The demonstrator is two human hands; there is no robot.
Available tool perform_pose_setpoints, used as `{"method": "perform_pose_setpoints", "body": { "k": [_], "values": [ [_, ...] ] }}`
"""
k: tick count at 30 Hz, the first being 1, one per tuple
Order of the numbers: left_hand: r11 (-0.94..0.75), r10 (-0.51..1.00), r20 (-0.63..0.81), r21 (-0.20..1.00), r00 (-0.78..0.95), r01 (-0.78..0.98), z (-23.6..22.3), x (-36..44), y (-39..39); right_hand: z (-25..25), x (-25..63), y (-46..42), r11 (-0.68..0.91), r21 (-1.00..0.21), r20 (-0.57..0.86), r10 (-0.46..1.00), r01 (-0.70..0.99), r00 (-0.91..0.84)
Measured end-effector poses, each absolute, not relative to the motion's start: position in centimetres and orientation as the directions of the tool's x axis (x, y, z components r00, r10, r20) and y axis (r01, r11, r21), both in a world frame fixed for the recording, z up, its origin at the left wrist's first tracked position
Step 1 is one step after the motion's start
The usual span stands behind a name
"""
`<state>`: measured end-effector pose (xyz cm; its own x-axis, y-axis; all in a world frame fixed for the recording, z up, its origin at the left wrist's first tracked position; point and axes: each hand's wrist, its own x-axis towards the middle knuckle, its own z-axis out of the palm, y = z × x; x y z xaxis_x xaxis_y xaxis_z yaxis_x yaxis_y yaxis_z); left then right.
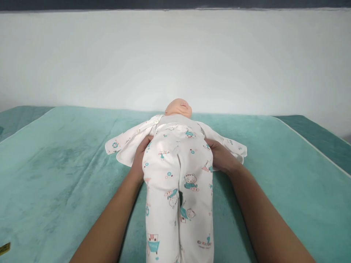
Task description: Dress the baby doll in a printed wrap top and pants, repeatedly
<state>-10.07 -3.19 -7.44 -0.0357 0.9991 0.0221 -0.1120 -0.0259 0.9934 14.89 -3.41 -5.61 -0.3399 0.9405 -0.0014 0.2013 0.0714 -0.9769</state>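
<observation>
A baby doll [178, 107] lies on its back on a teal blanket [60, 164], head away from me. It wears white printed trousers [178, 182], and a matching white top [128, 146] lies spread open beneath it. My left hand [140, 157] grips the waistband of the trousers on the doll's left side as I see it. My right hand [221, 156] grips the waistband on the other side. Both hands have their fingers curled around the fabric at the doll's hips.
The blanket covers a bed with a darker teal sheet [309, 131] showing at its edges. A plain white wall [175, 54] rises behind it. A small yellow tag [4, 248] lies at the lower left edge.
</observation>
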Motion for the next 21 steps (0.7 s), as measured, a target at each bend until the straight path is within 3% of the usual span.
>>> {"method": "perform_pose_setpoints", "body": {
  "k": [6, 10, 14, 21],
  "values": [
    [-0.318, 0.938, 0.33, 0.942, -0.105, 0.111, -7.6, -10.3, -3.2, -6.0, 14.7, -3.7, 0.152, -0.905, 0.096, 0.983, 0.397, -0.158],
    [-0.434, 0.892, 0.451, 0.87, -0.021, 0.232, -7.7, -10.7, -2.6, -7.3, 14.7, -3.3, 0.258, -0.795, 0.336, 0.941, 0.549, 0.044],
    [-0.435, 0.9, 0.422, 0.848, 0.111, 0.303, -7.0, -11.1, -1.6, -7.5, 14.7, -2.9, 0.453, -0.613, 0.527, 0.845, 0.647, -0.093],
    [-0.38, 0.917, 0.395, 0.824, 0.054, 0.42, -6.8, -10.5, -0.4, -7.6, 14.0, -2.0, 0.434, -0.616, 0.537, 0.842, 0.658, -0.054]
  ]
}}
